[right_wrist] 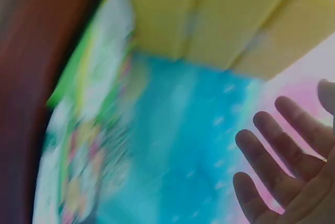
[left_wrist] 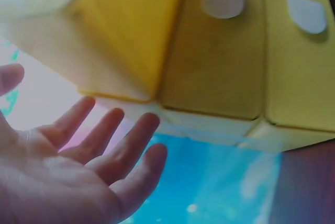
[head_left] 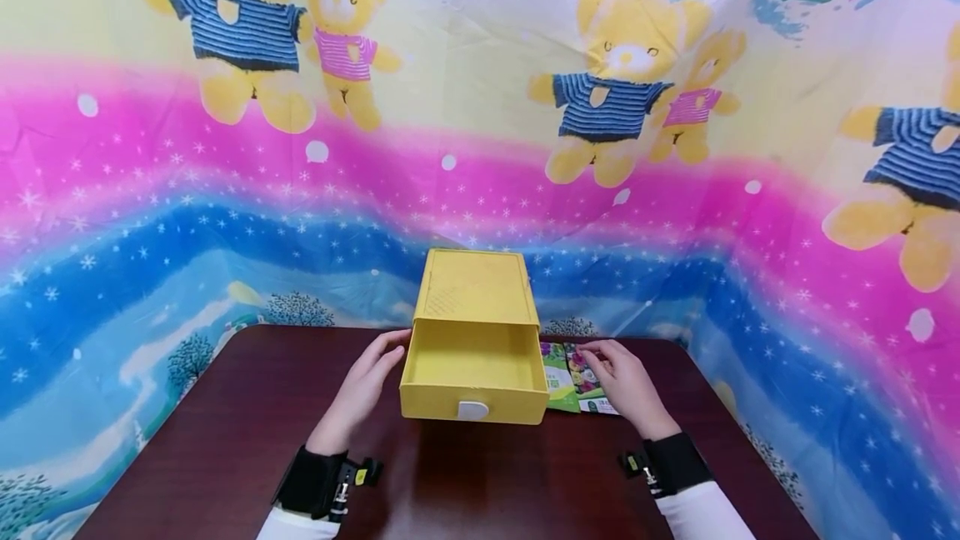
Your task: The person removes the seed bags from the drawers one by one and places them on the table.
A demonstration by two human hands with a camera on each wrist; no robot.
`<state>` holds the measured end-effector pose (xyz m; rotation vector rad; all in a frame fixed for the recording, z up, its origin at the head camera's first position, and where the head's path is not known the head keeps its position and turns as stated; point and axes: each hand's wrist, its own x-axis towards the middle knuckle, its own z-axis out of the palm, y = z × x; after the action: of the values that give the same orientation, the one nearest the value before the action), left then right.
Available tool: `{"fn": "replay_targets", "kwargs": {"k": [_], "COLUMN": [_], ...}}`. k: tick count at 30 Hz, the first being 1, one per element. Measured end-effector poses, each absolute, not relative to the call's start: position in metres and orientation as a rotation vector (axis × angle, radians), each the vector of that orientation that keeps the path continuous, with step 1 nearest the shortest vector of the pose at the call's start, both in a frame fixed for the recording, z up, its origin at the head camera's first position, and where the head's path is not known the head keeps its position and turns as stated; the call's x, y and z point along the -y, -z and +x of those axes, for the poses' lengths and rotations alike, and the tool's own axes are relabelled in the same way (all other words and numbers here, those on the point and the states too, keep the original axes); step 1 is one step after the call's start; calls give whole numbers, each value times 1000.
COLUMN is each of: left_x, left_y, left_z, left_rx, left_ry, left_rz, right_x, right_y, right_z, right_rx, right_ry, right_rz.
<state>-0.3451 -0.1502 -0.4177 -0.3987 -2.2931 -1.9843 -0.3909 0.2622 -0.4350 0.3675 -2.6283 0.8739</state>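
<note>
Table: dark reddish-brown top [head_left: 225,423], glossy, rounded at the far corners; a dim reflection lies below the cabinet.
Backdrop: printed cloth [head_left: 450,219] hung behind and round the right side, creased; bands of yellow, pink and blue with snowflakes, shrubs and cartoon bears.
Bears: three larger in blue stripes, the rightmost cut by the frame edge; two smaller in pink.
Cabinet: one, yellow [head_left: 480,286], mid-table, front toward the person.
Drawers: three seen. The top drawer [head_left: 427,404] is pulled out, its inner floor and walls showing; two lower fronts [left_wrist: 214,72] sit flush in the left wrist view.
Tabs: three, white, one per drawer; the top one [head_left: 473,411] is centred low on its front.
Packets: two, side by side just right of the cabinet, printed with flowers; one mostly green [head_left: 558,377], the other [head_left: 588,382] nearer the right hand.
Left hand: one [head_left: 363,386], beside the cabinet's left side, palm turned inward, fingers loosely bent and parted, grasping nothing; contact with the drawer edge, cannot tell.
Right hand: one [head_left: 628,382], reaching in by the packets from the right; fingers spread, relaxed, released. Its wrist view is blurred.
Forearms: both angled inward from the near edge, black bands [head_left: 307,477] at the wrists, white sleeves [head_left: 705,511] behind.
</note>
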Motion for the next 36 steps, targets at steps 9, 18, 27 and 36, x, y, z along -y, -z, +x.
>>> {"fn": "replay_targets", "kwargs": {"k": [9, 18, 27, 36], "left_x": [157, 148, 143, 148], "left_y": [403, 403, 398, 397], "left_z": [-329, -321, -314, -313], "left_rx": [2445, 2449, 2409, 2469], "left_ry": [1742, 1454, 1282, 1212], "left_rz": [-617, -722, -761, -748], "right_x": [-220, -186, -172, -178], "right_y": [397, 381, 371, 371], "right_z": [-349, -323, -310, -313], "right_rx": [2470, 2418, 2511, 2554], "right_ry": [-1171, -1094, -918, -836], "right_rz": [517, 639, 686, 782]}}
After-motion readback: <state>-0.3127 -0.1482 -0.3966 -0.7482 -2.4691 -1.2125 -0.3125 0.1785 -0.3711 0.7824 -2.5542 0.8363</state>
